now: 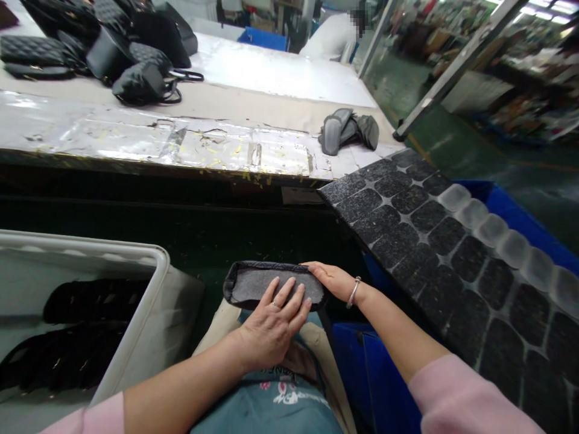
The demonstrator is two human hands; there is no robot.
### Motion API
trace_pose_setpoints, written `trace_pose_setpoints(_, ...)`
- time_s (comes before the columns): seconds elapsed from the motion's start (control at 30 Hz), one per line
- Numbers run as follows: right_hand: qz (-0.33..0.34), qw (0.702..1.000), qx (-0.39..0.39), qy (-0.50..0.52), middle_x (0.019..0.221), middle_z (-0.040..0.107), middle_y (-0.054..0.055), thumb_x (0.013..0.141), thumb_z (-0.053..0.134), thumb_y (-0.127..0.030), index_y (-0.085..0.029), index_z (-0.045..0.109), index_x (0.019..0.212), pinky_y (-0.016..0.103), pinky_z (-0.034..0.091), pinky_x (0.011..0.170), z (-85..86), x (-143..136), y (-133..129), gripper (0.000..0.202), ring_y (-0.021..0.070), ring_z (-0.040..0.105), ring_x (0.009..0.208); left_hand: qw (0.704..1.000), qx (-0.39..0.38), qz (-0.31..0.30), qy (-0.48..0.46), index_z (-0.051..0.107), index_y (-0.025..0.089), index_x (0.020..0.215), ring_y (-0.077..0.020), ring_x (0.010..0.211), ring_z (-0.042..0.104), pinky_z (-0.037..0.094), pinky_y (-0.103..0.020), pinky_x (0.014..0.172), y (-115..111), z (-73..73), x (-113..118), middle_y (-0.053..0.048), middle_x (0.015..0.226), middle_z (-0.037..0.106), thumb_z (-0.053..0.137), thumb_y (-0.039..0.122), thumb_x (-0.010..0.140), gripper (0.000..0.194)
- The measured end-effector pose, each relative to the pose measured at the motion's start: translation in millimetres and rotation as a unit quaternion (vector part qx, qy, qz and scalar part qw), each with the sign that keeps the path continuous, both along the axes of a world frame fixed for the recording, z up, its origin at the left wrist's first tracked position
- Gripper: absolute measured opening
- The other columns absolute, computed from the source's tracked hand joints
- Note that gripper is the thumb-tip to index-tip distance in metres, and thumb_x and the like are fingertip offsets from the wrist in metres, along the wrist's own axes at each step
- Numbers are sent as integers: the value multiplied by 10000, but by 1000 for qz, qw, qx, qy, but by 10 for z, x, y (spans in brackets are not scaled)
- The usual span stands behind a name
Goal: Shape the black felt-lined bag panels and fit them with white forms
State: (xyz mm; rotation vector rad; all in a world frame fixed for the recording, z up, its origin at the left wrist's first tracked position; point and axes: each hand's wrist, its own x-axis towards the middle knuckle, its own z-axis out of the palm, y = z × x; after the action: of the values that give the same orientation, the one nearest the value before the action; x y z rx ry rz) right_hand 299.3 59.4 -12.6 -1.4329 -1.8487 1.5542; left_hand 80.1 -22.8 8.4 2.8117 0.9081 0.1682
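Note:
A black bag (244, 284) with a flat grey panel facing up rests over my lap, its dark rim running around the panel. My left hand (275, 325) lies on the grey panel with the fingers stretched out and slightly apart. At the bag's right end, my right hand (329, 279) grips the far corner, thumb and fingers closed around the edge. The bag's underside is hidden.
Black handbags (149, 36) pile up on the worktable (217, 141). Grey oval pads (346, 129) lie near its right end. A white bin (158, 265) holding black items stands left. On the right, a dark board (407, 223) carries translucent rounded pieces (491, 232) over blue crates (502, 202).

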Motion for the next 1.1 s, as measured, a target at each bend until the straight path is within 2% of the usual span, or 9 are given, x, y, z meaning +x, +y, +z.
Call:
trace_pose_setpoints(0.17, -44, 998, 27, -39, 1135, 670, 43, 821, 505, -556, -269, 684, 1082, 460, 332, 1070, -9, 9, -22, 427, 266, 576, 1111, 998, -45, 16, -52, 354, 88, 1381, -410, 1373, 182, 77, -612, 1101, -6, 63, 27, -220, 1454, 324, 518, 308, 799, 643)
trace_pose_setpoints(0.33, -153, 985, -49, 69, 1226, 625, 72, 859, 352, -640, -230, 565, 1254, 420, 439, 993, -143, -108, -168, 608, 246, 572, 1141, 933, -58, 64, -349, 532, 141, 1234, -292, 1348, 318, 246, -504, 1108, -29, 228, -291, -159, 1383, 456, 507, 199, 824, 414)
trace_pose_setpoints(0.4, -221, 957, -128, 140, 1136, 675, 65, 877, 308, -639, -250, 554, 1261, 383, 514, 889, -194, -172, -240, 600, 230, 636, 1039, 846, -85, 172, -498, 572, 186, 1196, -259, 1307, 390, 297, -466, 1091, -68, 210, -512, -116, 1340, 511, 464, 188, 874, 340)
trace_pose_setpoints(0.5, -311, 911, -184, 200, 1048, 709, 61, 887, 296, -626, -248, 614, 1182, 330, 542, 818, -215, -269, -306, 575, 218, 663, 973, 640, -200, 392, -630, 592, 204, 1186, -245, 1250, 463, 320, -445, 1076, -127, -15, -765, -99, 1301, 551, 410, 312, 934, 329)
trace_pose_setpoints(0.57, -354, 887, -197, 219, 1030, 715, 65, 891, 302, -611, -227, 641, 1137, 311, 551, 779, -191, -325, -318, 569, 219, 667, 957, 539, -290, 445, -654, 585, 187, 1207, -250, 1254, 461, 301, -441, 1087, -157, -248, -815, -109, 1312, 546, 427, 402, 926, 387)
trace_pose_setpoints(0.63, -380, 877, -197, 220, 1015, 719, 65, 901, 306, -580, -211, 652, 1117, 298, 553, 750, -148, -362, -317, 550, 219, 671, 945, 481, -340, 443, -676, 557, 198, 1251, -241, 1284, 430, 281, -414, 1103, -163, -445, -776, -99, 1359, 508, 451, 466, 906, 450)
trace_pose_setpoints(0.73, -379, 890, -175, 181, 975, 728, 67, 885, 356, -564, -193, 673, 1076, 286, 550, 724, -70, -381, -316, 524, 223, 678, 920, 459, -374, 421, -687, 554, 202, 1258, -228, 1266, 451, 315, -369, 1083, -64, -538, -697, -87, 1344, 527, 468, 516, 882, 497)
trace_pose_setpoints(0.87, -367, 917, -126, 94, 923, 734, 76, 819, 438, -598, -167, 712, 981, 294, 552, 684, 44, -401, -322, 535, 246, 685, 877, 478, -474, 397, -624, 632, 118, 1138, -245, 1089, 582, 428, -354, 957, 325, -387, -812, -127, 1116, 663, 524, 565, 825, 556)
trace_pose_setpoints(1.1, -397, 913, -91, 13, 789, 738, 75, 819, 427, -505, -167, 747, 878, 280, 549, 659, 184, -480, -306, 470, 241, 688, 801, 458, -711, 286, -450, 689, 103, 1001, -200, 856, 656, 481, -328, 854, 970, -271, -1000, -113, 894, 704, 628, 570, 742, 538)
